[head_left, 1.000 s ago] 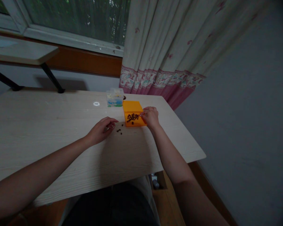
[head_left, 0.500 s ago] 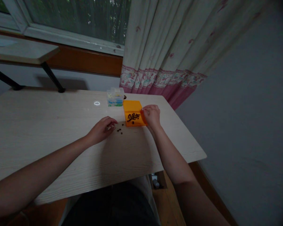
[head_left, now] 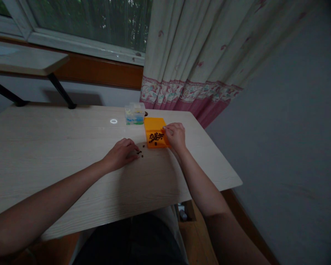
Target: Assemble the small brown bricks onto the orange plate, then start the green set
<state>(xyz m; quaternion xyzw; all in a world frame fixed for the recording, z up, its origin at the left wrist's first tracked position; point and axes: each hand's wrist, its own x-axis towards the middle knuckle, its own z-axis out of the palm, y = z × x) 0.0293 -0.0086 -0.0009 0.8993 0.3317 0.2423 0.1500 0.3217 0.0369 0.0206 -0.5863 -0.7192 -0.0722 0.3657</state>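
Dark pieces (head_left: 156, 137), small and many: one loose heap inside an orange box (head_left: 155, 124), front part, just left of your right hand (head_left: 175, 136); one further piece nearer the box's front edge. Stray pieces (head_left: 142, 156), same dark colour, a few: outside the box, on the table by its front left corner, just beside the fingertips of your left hand (head_left: 121, 154).

Your left hand: thumb and forefinger parted, fingertips at the strays, the nearest of these by the gap between them; whether you touch one, cannot tell. Your right hand: fingers curled, thumb and forefinger drawn close together over the box's right side, above and to the right of the heap; a pale spot shows at the tips, and whether it is a nail or a held item, cannot tell.

Orange box: one, translucent, its flat rear section brighter than the front. Clear case (head_left: 135, 115): one, just behind and left of the box, blue, green and yellow contents showing through. Table (head_left: 71, 154): pale wood grain, beneath all of the above, your shadow across its near part. Raised shelf (head_left: 27, 60): far left, on black legs. Curtain (head_left: 193, 48): cream, floral band, pink hem, beyond the table's far edge, beside a window (head_left: 91, 24) with greenery outside
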